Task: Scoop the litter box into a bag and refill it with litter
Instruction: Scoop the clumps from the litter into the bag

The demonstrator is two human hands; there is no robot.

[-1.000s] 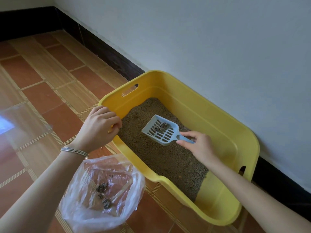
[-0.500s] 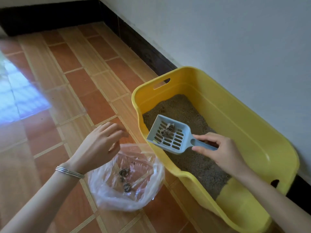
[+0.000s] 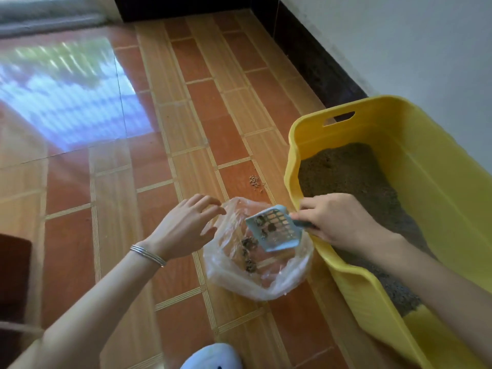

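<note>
A yellow litter box (image 3: 436,166) with brown litter (image 3: 351,174) stands on the floor against the wall at the right. A clear plastic bag (image 3: 234,278) lies open on the tiles just left of it, with dark clumps (image 3: 249,246) inside. My right hand (image 3: 335,219) grips the handle of a pale blue slotted scoop (image 3: 274,233), tilted over the bag's mouth with clumps on it. My left hand (image 3: 183,227) hovers at the bag's left rim, fingers spread, touching or nearly touching the plastic.
A few spilled litter grains (image 3: 255,181) lie on the tiles beside the box. A dark skirting board (image 3: 306,49) runs along the white wall. A white rounded object (image 3: 213,355) sits at the bottom edge. A dark mat (image 3: 13,270) is at the left.
My right hand carried the loaded scoop out of the box and over the bag, tilting it. My left hand left the box rim and came to the bag's edge. The view swung left.
</note>
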